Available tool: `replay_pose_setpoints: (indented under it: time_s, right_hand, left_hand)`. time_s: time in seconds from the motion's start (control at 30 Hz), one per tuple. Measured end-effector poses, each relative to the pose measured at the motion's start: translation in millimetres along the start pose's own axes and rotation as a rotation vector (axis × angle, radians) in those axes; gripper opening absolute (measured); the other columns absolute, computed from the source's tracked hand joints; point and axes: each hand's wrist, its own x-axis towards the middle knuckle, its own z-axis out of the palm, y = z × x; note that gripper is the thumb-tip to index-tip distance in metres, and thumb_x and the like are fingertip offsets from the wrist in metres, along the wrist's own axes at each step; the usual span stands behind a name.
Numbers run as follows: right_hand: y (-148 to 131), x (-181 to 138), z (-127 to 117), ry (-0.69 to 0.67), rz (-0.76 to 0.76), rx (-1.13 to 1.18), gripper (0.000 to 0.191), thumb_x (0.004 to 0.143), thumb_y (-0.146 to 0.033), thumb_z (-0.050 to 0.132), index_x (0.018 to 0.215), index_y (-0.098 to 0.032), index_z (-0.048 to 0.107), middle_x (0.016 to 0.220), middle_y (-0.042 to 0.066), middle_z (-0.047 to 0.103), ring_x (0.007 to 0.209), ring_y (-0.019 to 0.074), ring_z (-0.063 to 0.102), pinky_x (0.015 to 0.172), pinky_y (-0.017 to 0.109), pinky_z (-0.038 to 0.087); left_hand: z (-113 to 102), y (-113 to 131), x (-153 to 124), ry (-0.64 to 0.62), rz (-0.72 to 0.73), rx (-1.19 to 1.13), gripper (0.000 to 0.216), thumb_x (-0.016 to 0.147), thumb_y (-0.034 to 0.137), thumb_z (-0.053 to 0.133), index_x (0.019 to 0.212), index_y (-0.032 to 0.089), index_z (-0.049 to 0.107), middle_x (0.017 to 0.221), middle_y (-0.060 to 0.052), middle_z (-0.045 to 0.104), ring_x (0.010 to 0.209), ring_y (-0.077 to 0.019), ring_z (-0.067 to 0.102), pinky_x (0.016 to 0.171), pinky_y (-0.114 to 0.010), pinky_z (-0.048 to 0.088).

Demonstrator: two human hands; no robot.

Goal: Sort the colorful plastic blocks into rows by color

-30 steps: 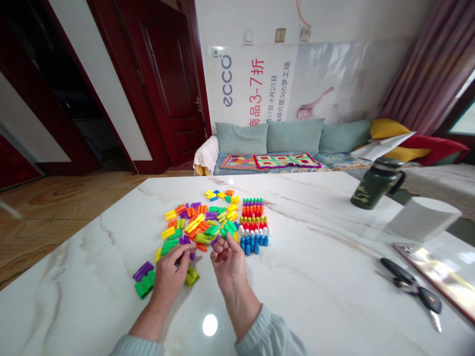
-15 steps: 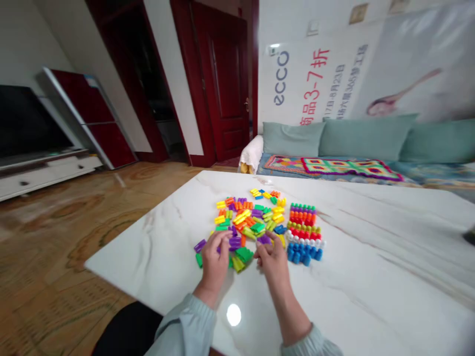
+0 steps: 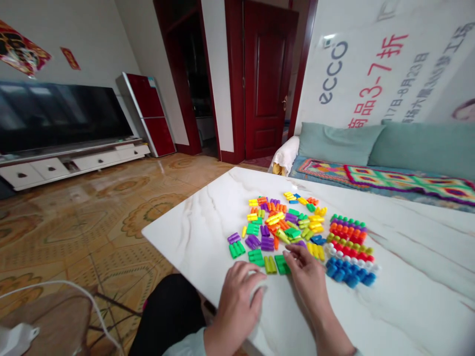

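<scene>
A loose pile of coloured plastic blocks (image 3: 282,225) lies on the white marble table (image 3: 408,287). To its right stand neat rows of sorted blocks (image 3: 349,244) in green, purple, orange, red, white and blue. My left hand (image 3: 237,301) rests near the table's front edge with fingers curled down, just short of a green block (image 3: 256,256). My right hand (image 3: 309,274) lies beside it, its fingertips touching a green block (image 3: 282,264) and a yellow-green block (image 3: 270,264). Nothing shows inside either hand.
The table's left corner (image 3: 146,232) ends above a patterned tiled floor (image 3: 92,217). A teal sofa (image 3: 371,148) with a bright mat stands behind the table. A television (image 3: 55,116), a red door (image 3: 267,79) and a white cable (image 3: 74,291) are off to the left.
The view has swung left, so the bottle and keys at the right are gone. My left hand has drawn back from the pile toward the table edge; some blocks sit closer to me.
</scene>
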Motion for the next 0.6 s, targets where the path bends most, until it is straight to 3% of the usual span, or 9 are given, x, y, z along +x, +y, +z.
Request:
replay_pose_setpoints:
  time_s: [0.13, 0.27, 0.33, 0.43, 0.6]
  right_hand:
    - [-9.9, -5.5, 1.0, -0.028, -0.169, -0.385, 0.038, 0.079, -0.054, 0.062, 0.095, -0.021, 0.07, 0.095, 0.004, 0.066, 0.061, 0.0136, 0.056, 0.057, 0.028, 0.043]
    - [-16.0, -12.4, 5.3, -0.097, -0.2, -0.629, 0.047, 0.075, -0.049, 0.068, 0.116, -0.026, 0.066, 0.117, 0.006, 0.062, 0.079, 0.0191, 0.065, 0.058, 0.028, 0.044]
    - [-15.4, -15.2, 8.0, -0.149, -0.214, -0.705, 0.053, 0.073, -0.043, 0.071, 0.122, -0.027, 0.063, 0.122, 0.007, 0.061, 0.085, 0.0219, 0.067, 0.06, 0.029, 0.046]
    - [-11.6, -17.0, 10.9, -0.197, -0.221, -0.754, 0.053, 0.073, -0.035, 0.071, 0.125, -0.026, 0.06, 0.125, 0.008, 0.06, 0.091, 0.0235, 0.068, 0.064, 0.029, 0.048]
    - [-7.2, -16.2, 12.8, -0.199, -0.217, -0.762, 0.05, 0.076, -0.028, 0.067, 0.125, -0.022, 0.057, 0.127, 0.01, 0.059, 0.094, 0.0255, 0.069, 0.07, 0.032, 0.052]
  left_hand:
    - [-16.5, -41.5, 11.0, 0.059, -0.227, 0.164, 0.063, 0.073, 0.022, 0.071, 0.132, 0.026, 0.052, 0.129, -0.012, 0.053, 0.121, -0.0327, 0.047, 0.102, -0.053, 0.041]
    - [-9.7, -70.2, 30.3, -0.144, -0.227, 0.172, 0.113, 0.048, 0.05, 0.088, 0.146, 0.03, 0.036, 0.148, -0.017, 0.037, 0.136, -0.0456, 0.03, 0.104, -0.061, 0.034]
    - [-1.8, -74.7, 40.8, -0.251, -0.176, 0.151, 0.121, 0.041, 0.058, 0.089, 0.147, 0.032, 0.036, 0.154, -0.017, 0.028, 0.14, -0.0497, 0.021, 0.105, -0.065, 0.03]
    - [7.8, -72.2, 52.8, -0.319, -0.08, 0.083, 0.11, 0.044, 0.056, 0.089, 0.141, 0.032, 0.046, 0.153, -0.015, 0.031, 0.139, -0.0456, 0.027, 0.109, -0.062, 0.03]
    - [13.2, -63.5, 58.4, -0.178, 0.001, 0.015, 0.064, 0.058, 0.026, 0.082, 0.119, 0.027, 0.065, 0.132, -0.01, 0.052, 0.125, -0.0326, 0.048, 0.106, -0.049, 0.042]
